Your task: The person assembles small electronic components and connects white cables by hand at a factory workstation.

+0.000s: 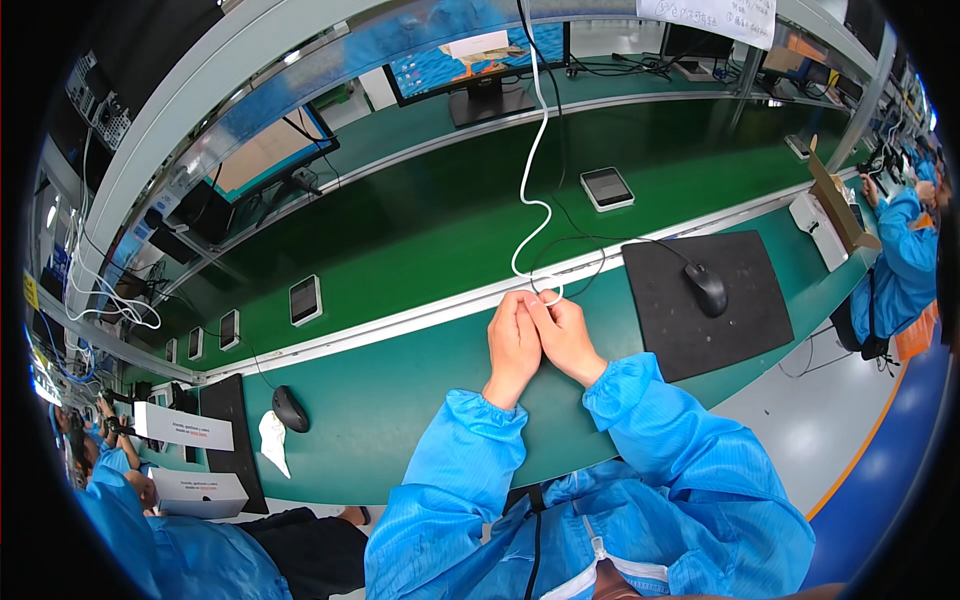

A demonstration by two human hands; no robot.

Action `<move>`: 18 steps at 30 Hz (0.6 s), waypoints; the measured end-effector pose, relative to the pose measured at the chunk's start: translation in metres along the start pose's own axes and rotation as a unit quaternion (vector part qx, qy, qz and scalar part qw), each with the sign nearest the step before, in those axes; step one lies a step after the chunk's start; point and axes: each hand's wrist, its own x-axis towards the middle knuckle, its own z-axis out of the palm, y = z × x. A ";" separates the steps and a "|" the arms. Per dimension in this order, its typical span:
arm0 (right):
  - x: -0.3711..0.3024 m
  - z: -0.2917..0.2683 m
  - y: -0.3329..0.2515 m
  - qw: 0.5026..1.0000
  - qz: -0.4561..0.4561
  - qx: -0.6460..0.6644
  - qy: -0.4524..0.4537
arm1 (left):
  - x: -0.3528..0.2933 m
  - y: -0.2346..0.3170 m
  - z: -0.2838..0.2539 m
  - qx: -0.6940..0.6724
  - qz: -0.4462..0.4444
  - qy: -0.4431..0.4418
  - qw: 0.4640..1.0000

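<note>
My left hand (513,345) and my right hand (567,338) are pressed together above the near green table, thumbs side by side and fingers curled in. A white cable (541,205) hangs from overhead and curls down to my fingertips, where its lower end meets my right thumb and fingers. Whatever lies between the palms, if anything, is hidden. Beyond my hands, a small white device with a dark screen (607,188) lies on the green conveyor belt (430,215). To the right, a black mouse (707,290) rests on a black mat (660,330).
More screen devices (305,300) sit along the belt to the left. A second mouse (290,409) lies beside white scrap (273,443). A monitor (470,65) stands behind. Co-workers in blue flank both ends, near white boxes (185,428) at left and an opened carton (822,225) at right.
</note>
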 end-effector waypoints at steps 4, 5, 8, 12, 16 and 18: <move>0.002 -0.003 0.008 1.000 -0.026 -0.009 0.012 | 0.001 0.003 0.001 -0.001 -0.001 -0.003 1.000; 0.001 -0.001 0.003 1.000 -0.013 -0.002 0.005 | 0.000 0.002 0.001 0.001 -0.004 -0.002 1.000; 0.001 0.001 0.000 1.000 -0.001 0.005 -0.001 | 0.000 -0.001 0.000 0.008 0.000 0.002 1.000; 0.000 0.000 0.002 1.000 -0.007 0.003 0.000 | 0.000 -0.001 0.000 0.003 -0.001 0.000 1.000; 0.001 -0.002 0.011 0.999 -0.031 -0.010 0.013 | 0.000 -0.002 0.001 0.002 0.006 0.001 1.000; 0.002 -0.002 0.012 0.999 -0.030 -0.014 0.012 | 0.000 -0.002 0.001 0.003 0.007 0.000 1.000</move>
